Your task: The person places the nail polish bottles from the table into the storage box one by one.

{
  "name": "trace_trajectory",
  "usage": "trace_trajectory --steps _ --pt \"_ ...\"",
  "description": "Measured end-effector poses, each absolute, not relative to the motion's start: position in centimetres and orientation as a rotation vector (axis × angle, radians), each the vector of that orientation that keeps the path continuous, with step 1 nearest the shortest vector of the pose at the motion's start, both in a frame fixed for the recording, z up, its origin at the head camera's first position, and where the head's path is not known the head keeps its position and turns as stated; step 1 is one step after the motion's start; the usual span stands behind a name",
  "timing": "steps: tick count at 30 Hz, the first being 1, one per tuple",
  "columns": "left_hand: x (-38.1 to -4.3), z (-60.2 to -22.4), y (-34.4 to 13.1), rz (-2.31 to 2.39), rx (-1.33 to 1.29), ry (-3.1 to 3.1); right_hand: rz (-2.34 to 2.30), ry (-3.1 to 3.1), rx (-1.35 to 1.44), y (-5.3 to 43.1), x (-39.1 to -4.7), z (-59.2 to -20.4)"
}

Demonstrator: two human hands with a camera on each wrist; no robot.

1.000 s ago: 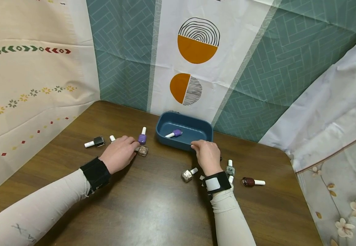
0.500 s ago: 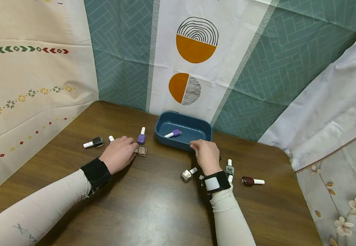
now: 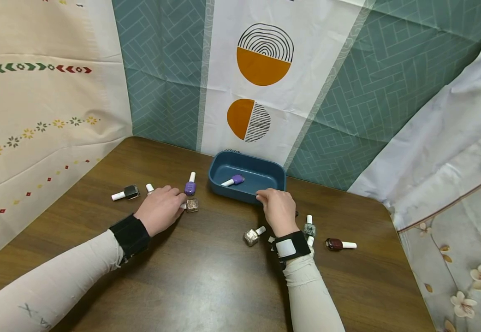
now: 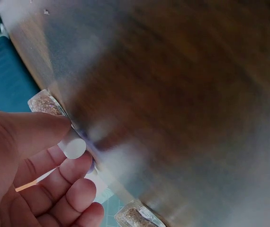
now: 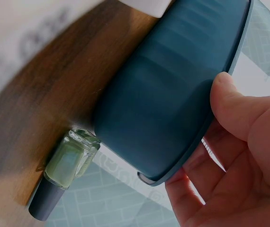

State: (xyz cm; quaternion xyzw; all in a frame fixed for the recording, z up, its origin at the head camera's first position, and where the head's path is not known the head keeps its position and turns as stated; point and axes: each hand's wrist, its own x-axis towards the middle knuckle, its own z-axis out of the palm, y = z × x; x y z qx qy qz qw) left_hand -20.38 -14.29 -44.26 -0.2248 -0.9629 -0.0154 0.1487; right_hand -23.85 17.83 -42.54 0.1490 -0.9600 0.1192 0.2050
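My left hand (image 3: 160, 210) pinches the white cap of a glitter nail polish bottle (image 3: 192, 205) lying on the table; in the left wrist view, thumb and fingers close around the cap (image 4: 73, 148). Just beyond it lies a purple nail polish bottle (image 3: 190, 187). At the back of the table stands a blue tray (image 3: 234, 192) with another purple nail polish bottle (image 3: 237, 179) inside. My right hand (image 3: 279, 210) grips the tray's near right rim, thumb on the outer wall in the right wrist view. Beside that corner lies a green nail polish bottle (image 5: 65, 165) with a dark cap.
At left lie a black bottle (image 3: 131, 192) and a white-capped one (image 3: 149, 187), partly behind my left hand. A gold glitter bottle (image 3: 250, 237), a grey-green one (image 3: 309, 229) and a dark red one (image 3: 334, 244) lie around my right forearm. Fabric hangs behind the table.
The glitter bottle under my left fingers has turned slightly, and more of its white cap shows. My right hand keeps its grip on the tray rim. The head view has shifted a little.
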Motion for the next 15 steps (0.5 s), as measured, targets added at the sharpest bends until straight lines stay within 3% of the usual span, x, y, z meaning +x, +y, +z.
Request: trace_trajectory --steps 15 --pt "-20.45 -44.20 -14.29 -0.030 -0.656 -2.771 0.335 -2.678 0.409 17.85 -23.93 -42.59"
